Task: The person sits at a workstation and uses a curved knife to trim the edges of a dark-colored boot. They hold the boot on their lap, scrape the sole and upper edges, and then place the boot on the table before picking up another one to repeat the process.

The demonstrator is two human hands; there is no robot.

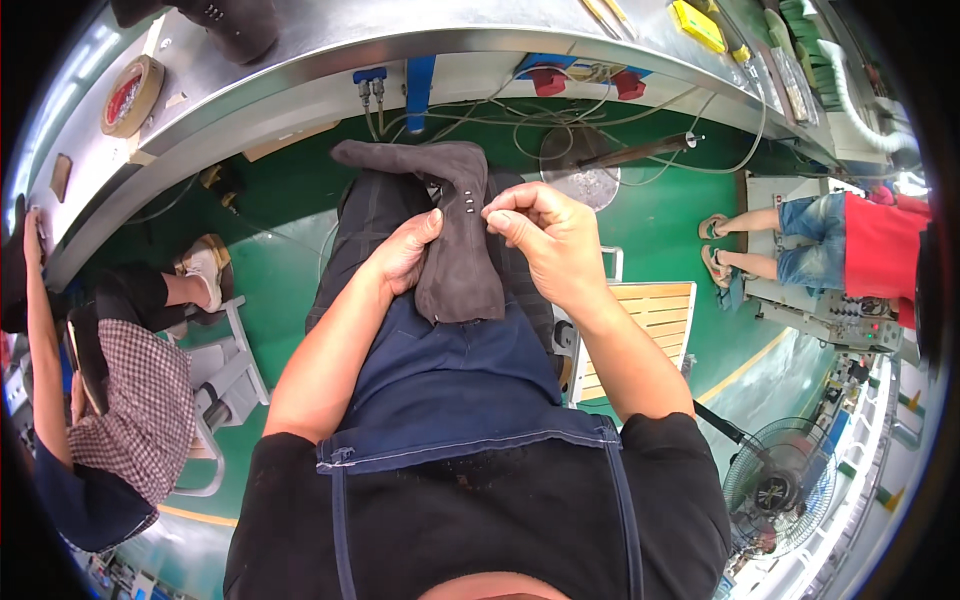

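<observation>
Across my lap lies a dark brown, suede-looking boot upper [455, 240], its narrower part bent off to the left at the far end. A short row of small shiny metal pieces [469, 203] runs along it. My left hand [403, 252] grips its left edge, thumb on top and the other fingers hidden behind. Just beside the metal row, my right hand [543, 235] is closed in a pinch at the right edge. Whatever sits between those fingertips is too small to make out.
A metal workbench [400, 52] curves ahead, bearing a tape roll [132, 96], another dark upper [235, 25] and a yellow box [697, 25]. Cables hang beneath. A slatted wooden seat [640, 335] and a fan [780, 488] are at right. One co-worker sits left; another person stands right.
</observation>
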